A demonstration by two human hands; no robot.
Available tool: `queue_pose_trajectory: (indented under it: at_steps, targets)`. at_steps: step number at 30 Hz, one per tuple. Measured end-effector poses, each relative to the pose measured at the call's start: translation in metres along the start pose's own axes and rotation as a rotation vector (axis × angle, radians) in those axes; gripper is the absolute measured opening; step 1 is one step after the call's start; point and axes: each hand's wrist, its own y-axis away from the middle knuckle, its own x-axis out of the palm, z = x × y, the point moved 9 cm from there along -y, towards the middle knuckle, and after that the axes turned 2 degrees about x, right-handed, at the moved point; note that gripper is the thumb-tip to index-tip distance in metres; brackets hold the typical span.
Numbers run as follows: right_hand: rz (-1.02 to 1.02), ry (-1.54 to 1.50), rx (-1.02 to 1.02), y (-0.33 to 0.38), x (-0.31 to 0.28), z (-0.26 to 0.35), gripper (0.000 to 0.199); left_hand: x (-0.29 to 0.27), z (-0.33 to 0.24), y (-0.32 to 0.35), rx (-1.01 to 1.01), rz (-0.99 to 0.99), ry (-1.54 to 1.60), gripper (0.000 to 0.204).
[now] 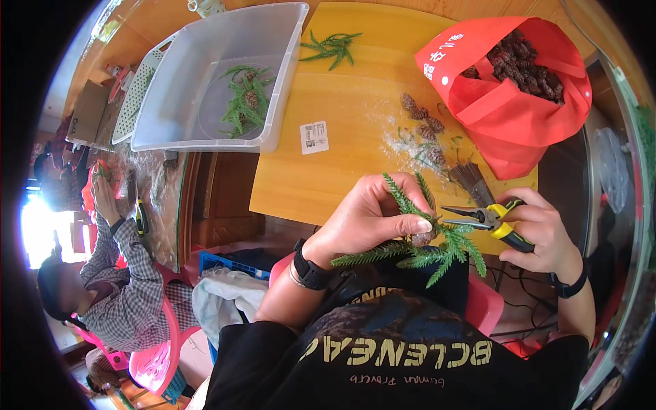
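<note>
My left hand (365, 220) is closed, pinching an artificial pine sprig (454, 251) with green needled branches spreading out on both sides. A small brown pine cone (425, 238) sits in the middle of the sprig, just under my thumb. My right hand (547, 236) grips a pair of needle-nose pliers (507, 231) with yellow and black handles. The plier jaws are parted and point left, close to the sprig's centre; whether they touch it I cannot tell. Both hands are over the near edge of the yellow table (301, 184).
A clear plastic bin (205, 145) with sprigs and cones stands back left. A red bag (506, 130) of pine cones (523, 65) is back right. Loose cones (429, 130), thin brown sticks (473, 181), a label (314, 137) and another sprig (331, 48) lie between. A co-worker (130, 301) sits left.
</note>
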Motion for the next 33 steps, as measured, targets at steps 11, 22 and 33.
queue_pose_trajectory:
  at_steps: [11, 22, 33]
  targets:
    - [0.005, 0.097, -0.105, -0.004, 0.0, 0.006, 0.033, 0.01, 0.006, 0.002, -0.043, 0.129, 0.18, 0.021]
    - [0.017, 0.119, -0.188, -0.005, 0.002, 0.01, 0.031, 0.024, 0.014, 0.005, -0.162, 0.286, 0.336, 0.023]
    - [0.032, 0.09, -0.112, 0.0, 0.007, 0.004, 0.034, 0.009, 0.006, 0.0, -0.041, 0.114, 0.188, 0.023]
